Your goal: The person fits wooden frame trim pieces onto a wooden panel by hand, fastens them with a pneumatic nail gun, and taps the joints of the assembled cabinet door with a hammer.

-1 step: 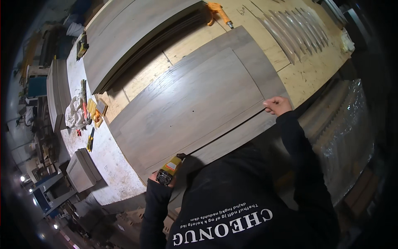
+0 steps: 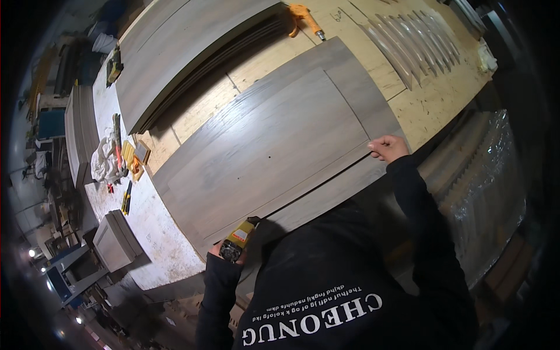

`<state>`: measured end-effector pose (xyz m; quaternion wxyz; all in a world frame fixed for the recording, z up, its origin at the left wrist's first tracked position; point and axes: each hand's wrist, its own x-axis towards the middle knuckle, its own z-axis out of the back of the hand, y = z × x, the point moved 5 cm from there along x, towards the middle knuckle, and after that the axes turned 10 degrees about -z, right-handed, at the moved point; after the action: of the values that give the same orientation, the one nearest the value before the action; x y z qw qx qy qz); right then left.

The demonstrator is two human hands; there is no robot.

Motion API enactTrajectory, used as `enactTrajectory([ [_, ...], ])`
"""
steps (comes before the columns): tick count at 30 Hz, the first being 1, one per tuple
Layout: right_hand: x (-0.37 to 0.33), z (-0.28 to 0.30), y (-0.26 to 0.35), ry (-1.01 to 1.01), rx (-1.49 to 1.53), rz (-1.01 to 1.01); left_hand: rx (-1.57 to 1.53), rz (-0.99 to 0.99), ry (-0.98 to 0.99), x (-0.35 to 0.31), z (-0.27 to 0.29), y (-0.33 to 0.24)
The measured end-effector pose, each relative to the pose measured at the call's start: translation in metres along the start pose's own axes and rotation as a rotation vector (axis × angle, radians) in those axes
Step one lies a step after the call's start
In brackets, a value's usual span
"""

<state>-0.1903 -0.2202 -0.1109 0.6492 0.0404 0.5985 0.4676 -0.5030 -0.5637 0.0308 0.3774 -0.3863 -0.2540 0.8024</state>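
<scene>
A large grey wood-grain panel (image 2: 256, 146) lies across the bench, with a framed border and a dark gap along its near side. My left hand (image 2: 217, 251) is wrapped round a yellow-and-black power tool (image 2: 238, 238) at the panel's near left edge; its exact kind is unclear. Over by the near right inner corner of the frame, my right hand (image 2: 389, 149) is closed in a pinch, its fingertips at the dark gap. Whatever those fingers hold, if anything, is too small to make out. Two small dark spots (image 2: 269, 157) mark the panel's middle.
Beyond the panel rises a stack of similar panels (image 2: 192, 52), with an orange air blow gun (image 2: 305, 21) at its right end. Wrapped strips (image 2: 417, 46) lie far right. A white rag (image 2: 106, 157) and a utility knife (image 2: 127, 197) are at left. Plastic-wrapped boards (image 2: 478, 192) stand at right.
</scene>
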Motion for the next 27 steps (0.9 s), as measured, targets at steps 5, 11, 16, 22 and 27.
enactTrajectory([
  [5, -0.004, -0.003, 0.011, 0.012, -0.053, 0.028, 0.072, -0.009, -0.019, 0.003, -0.002, -0.005],
  [11, -0.016, 0.002, 0.024, -0.038, -0.304, 0.056, 0.084, -0.041, 0.120, 0.022, -0.037, -0.046],
  [16, -0.016, 0.003, 0.022, -0.047, -0.294, 0.116, -0.096, -0.001, 0.044, 0.038, -0.059, -0.060],
  [22, -0.008, -0.001, 0.020, -0.047, -0.325, 0.193, -0.076, -0.087, -0.040, 0.047, -0.066, -0.070],
  [27, -0.009, -0.002, 0.021, 0.013, -0.308, 0.193, -0.060, 0.070, 0.071, 0.044, -0.067, -0.060],
])
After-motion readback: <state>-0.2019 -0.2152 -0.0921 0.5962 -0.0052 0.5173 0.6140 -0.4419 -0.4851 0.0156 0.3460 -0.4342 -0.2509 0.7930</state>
